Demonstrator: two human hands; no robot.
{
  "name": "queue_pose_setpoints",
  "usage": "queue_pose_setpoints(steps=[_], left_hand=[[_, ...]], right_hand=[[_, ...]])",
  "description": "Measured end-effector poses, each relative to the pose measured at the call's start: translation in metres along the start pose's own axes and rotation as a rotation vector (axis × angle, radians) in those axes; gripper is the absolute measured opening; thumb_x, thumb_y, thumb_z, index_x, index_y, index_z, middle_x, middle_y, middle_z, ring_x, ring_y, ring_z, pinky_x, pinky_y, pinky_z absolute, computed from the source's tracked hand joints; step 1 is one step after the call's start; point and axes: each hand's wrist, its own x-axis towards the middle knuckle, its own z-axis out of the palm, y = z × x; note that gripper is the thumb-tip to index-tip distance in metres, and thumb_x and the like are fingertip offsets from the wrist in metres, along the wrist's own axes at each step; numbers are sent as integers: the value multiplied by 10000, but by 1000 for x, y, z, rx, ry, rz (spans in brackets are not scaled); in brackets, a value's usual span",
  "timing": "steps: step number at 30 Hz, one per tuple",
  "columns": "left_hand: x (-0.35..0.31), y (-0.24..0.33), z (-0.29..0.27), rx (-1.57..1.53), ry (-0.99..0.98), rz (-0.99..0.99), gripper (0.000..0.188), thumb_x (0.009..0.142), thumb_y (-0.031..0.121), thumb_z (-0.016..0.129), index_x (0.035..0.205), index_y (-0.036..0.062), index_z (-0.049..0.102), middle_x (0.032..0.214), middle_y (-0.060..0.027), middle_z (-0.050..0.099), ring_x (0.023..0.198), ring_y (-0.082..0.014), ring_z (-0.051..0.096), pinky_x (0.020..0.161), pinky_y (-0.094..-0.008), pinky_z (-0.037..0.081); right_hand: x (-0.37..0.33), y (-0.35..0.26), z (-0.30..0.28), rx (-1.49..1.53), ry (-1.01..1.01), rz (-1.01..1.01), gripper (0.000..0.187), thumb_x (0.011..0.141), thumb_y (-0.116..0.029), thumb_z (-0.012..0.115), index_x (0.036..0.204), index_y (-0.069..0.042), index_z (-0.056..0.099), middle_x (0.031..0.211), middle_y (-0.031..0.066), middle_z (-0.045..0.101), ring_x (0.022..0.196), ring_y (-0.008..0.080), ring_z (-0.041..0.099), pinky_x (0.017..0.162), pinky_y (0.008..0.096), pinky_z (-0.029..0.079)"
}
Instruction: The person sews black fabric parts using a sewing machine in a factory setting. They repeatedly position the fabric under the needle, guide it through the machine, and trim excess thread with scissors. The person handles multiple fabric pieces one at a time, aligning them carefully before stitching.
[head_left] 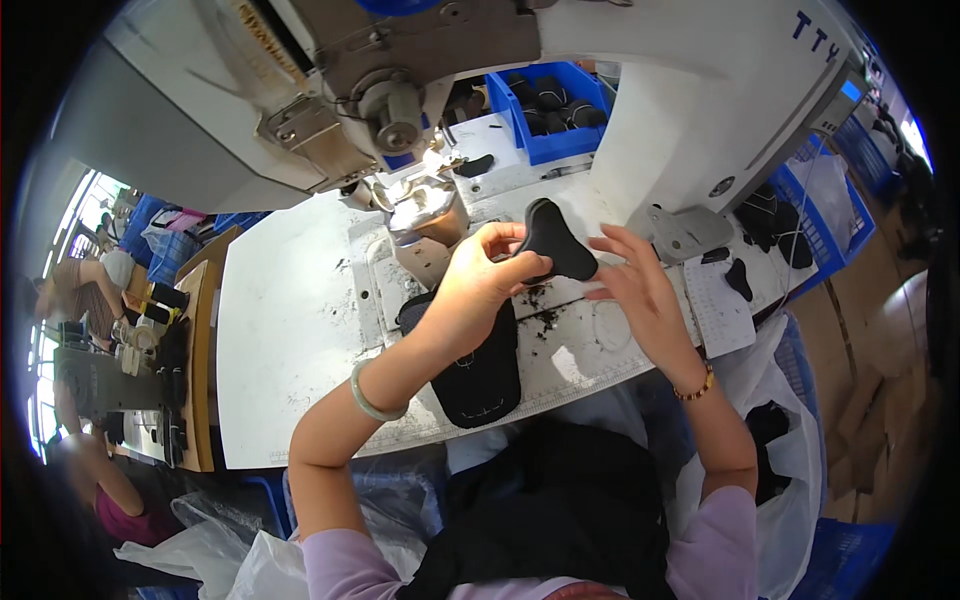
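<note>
My left hand (489, 268) pinches a small black curved piece (560, 243), smooth and padded-looking like a shoe part, between thumb and fingers above the table. My right hand (645, 295) is at the piece's right corner with its fingers spread; whether a fingertip touches it I cannot tell. Below my left wrist lies a larger black fabric piece (478, 385) with a pale stitched line near its end, partly hidden by my forearm. Just beyond my left hand rises the shiny metal post (428, 215) of an industrial sewing machine (670, 120).
Behind the post stands a blue bin (560, 147) of black pieces. Another blue crate (835, 225) with black pieces is at the right. Dark lint dots the white table (290, 350). A white plastic bag (790, 450) hangs beside my right arm. Another person (110, 480) sits far left.
</note>
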Motion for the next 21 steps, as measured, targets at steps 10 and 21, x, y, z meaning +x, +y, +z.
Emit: queue_pose_setpoints(steps=[10, 21], left_hand=[[-79, 27, -42, 838, 276, 251, 370, 765, 154, 736, 1062, -21, 602, 962, -124, 622, 931, -244, 598, 834, -338, 470], [-89, -24, -82, 1150, 328, 502, 412, 722, 153, 760, 1075, 4, 608, 996, -107, 511, 959, -254, 479, 837, -352, 419]], right_hand=[[102, 46, -14, -255, -279, 376, 319, 879, -183, 600, 1115, 31, 589, 952, 69, 625, 767, 83, 583, 669, 219, 477], [109, 41, 3, -860, -291, -208, 247, 828, -110, 645, 1042, 6, 600, 1083, 106, 516, 929, 288, 584, 810, 340, 473]])
